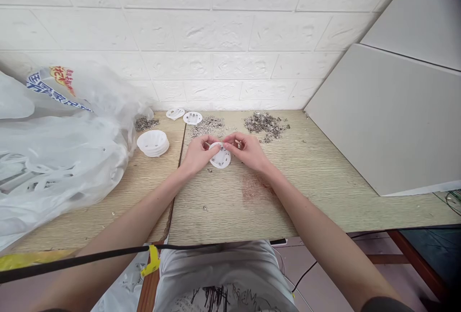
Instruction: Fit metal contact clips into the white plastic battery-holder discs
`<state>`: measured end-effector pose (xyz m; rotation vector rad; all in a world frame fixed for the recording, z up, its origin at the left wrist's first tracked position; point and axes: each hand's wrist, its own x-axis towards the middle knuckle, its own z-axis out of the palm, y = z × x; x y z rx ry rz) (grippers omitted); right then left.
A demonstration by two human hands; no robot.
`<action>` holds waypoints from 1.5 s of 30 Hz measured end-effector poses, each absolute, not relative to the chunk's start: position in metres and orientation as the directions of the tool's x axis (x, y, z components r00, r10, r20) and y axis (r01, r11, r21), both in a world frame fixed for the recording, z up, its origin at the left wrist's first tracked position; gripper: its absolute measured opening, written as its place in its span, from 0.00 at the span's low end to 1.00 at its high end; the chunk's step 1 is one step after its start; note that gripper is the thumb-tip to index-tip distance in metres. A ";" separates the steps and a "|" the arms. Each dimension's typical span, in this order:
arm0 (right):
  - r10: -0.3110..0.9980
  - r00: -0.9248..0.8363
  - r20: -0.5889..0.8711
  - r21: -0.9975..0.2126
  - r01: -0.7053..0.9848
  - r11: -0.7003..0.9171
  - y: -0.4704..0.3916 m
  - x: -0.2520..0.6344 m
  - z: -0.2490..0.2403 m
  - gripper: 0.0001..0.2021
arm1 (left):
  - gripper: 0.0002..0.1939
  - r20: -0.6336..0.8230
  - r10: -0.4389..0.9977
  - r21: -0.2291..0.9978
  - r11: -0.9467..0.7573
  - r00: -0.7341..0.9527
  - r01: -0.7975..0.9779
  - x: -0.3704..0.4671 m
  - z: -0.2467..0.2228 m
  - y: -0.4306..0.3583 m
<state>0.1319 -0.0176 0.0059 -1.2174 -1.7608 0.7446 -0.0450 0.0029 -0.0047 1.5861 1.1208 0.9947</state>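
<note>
A round white disc (220, 158) with small metal pieces on it is held in front of me over the wooden table. My left hand (200, 151) grips its upper left edge between thumb and fingers. The fingers of my right hand (245, 149) are pinched together at the disc's upper right edge; whether they hold a small part is too small to tell. Behind my hands lie two heaps of small metal parts, one at the left (209, 125) and a darker one at the right (264, 125).
A stack of white discs (153, 144) stands left of my hands. Two single discs (192, 118) (175, 114) lie near the wall, beside a small metal heap (146, 123). A big plastic bag (72, 158) fills the left side. Grey panels (389, 120) lean at the right.
</note>
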 end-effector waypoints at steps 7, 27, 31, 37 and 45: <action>0.935 -0.160 0.317 -0.809 0.470 0.354 -0.017 0.133 0.006 0.08 | 0.11 0.092 0.967 0.970 -0.142 0.239 0.199 -0.044 -0.004 0.003; 0.941 -0.146 0.306 -0.801 0.495 0.337 -0.015 0.134 0.004 0.08 | 0.09 0.056 0.932 0.850 -0.233 0.359 0.473 -0.047 0.009 0.001; 0.937 -0.151 0.316 -0.802 0.485 0.349 -0.015 0.134 0.005 0.08 | 0.08 0.056 0.948 0.799 -0.231 0.314 0.556 -0.051 0.014 0.002; 0.933 -0.206 0.294 -0.794 0.491 0.358 -0.017 0.132 0.006 0.09 | 0.07 0.002 0.953 0.739 -0.205 0.303 0.641 -0.058 0.013 0.008; 0.938 -0.205 0.279 -0.780 0.522 0.346 -0.017 0.132 0.005 0.09 | 0.05 -0.109 0.951 0.711 -0.129 0.290 0.692 -0.059 0.015 0.007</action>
